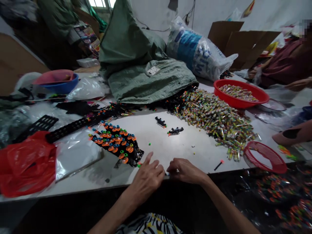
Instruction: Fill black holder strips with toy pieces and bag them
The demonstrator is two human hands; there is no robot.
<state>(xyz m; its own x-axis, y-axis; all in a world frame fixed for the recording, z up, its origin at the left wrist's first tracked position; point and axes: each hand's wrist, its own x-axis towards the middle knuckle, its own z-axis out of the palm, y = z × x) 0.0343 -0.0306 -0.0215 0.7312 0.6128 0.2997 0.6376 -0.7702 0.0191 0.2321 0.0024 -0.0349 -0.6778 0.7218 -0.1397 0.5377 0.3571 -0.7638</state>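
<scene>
My left hand (148,175) is over the table's front edge, fingers apart and index finger stretched forward. Close beside it, a small green-and-orange tip (139,165) shows. My right hand (186,171) has its fingers pinched together, and a tiny whitish piece (167,174) shows at the fingertips; its kind is unclear. Left of my hands lies a black rack (138,155) with rows of parts bearing orange discs and blue or green tips. Two small black toy guns (161,122) lie on the white table (180,148) beyond my hands.
To the right are a heap of small yellow-green tubes (214,113), a red basin (240,102) and a pink basket rim (280,167). A dark stick with an orange tip (219,165) lies nearby. At left is a red plastic bag (28,164). Another person (282,65) sits at far right.
</scene>
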